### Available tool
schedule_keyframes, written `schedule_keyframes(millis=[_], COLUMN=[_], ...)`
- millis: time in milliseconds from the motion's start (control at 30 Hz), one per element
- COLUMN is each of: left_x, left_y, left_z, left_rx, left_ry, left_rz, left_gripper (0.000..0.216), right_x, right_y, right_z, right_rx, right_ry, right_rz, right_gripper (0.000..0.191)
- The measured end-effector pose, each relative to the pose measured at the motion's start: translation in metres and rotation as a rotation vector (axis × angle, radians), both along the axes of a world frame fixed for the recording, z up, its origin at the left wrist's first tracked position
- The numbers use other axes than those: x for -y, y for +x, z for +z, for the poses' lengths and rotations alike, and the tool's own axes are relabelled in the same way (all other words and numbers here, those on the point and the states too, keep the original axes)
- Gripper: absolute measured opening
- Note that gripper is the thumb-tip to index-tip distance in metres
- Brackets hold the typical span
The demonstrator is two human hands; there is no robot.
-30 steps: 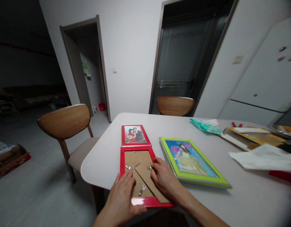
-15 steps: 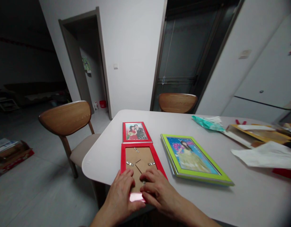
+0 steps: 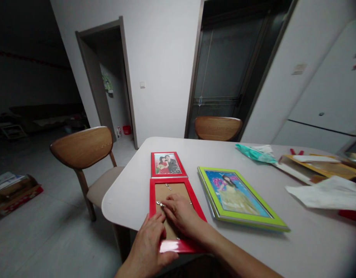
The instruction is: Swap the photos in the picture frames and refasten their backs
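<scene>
A red picture frame [image 3: 152, 197] lies face down near the table's front edge, its brown backing board [image 3: 178, 190] facing up. Small metal clips sit around the board. My left hand [image 3: 149, 241] grips the frame's lower left corner, thumb along the bottom rail. My right hand [image 3: 183, 216] reaches across the board, fingers bunched at the left metal clip [image 3: 160, 204]; part of the board and the other clips are hidden under it. Just beyond, edge against edge, another red frame [image 3: 152, 166] shows a photo of a couple.
A lime green frame [image 3: 244, 221] with a portrait photo lies to the right, on top of something similar. Farther right are a teal wrapper [image 3: 255, 154], a white sheet [image 3: 325, 193] and an opened yellow package [image 3: 334, 168]. Wooden chairs [image 3: 85, 148] stand left and behind the white table [image 3: 128, 193].
My right hand has moved from the lower right of the backing board up and left to the left clip. My left hand stays at the frame's lower left corner.
</scene>
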State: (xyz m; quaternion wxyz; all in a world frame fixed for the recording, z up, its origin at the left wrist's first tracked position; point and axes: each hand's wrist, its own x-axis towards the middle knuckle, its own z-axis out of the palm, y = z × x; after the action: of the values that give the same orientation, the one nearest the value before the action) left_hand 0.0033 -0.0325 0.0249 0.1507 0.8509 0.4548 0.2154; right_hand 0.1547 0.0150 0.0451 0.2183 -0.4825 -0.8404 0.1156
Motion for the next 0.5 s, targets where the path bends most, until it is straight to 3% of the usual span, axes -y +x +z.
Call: schedule_keyframes(millis=[133, 400, 500], left_x=[-0.001, -0.002, -0.001], left_y=[0.0, 0.001, -0.001], left_z=[0.001, 0.0, 0.0], left_rx=[-0.003, 0.045, 0.053], left_ry=[-0.007, -0.021, -0.04], left_rz=[-0.001, 0.004, -0.004], left_gripper=[0.032, 0.034, 0.033], right_x=[-0.013, -0.013, -0.024], right_y=[-0.014, -0.011, -0.006], right_z=[-0.001, -0.007, -0.006], right_rx=[0.067, -0.014, -0.051], right_ry=[0.023, 0.029, -0.021], right_rz=[-0.025, 0.051, -0.05], right_gripper=[0.024, 0.024, 0.024])
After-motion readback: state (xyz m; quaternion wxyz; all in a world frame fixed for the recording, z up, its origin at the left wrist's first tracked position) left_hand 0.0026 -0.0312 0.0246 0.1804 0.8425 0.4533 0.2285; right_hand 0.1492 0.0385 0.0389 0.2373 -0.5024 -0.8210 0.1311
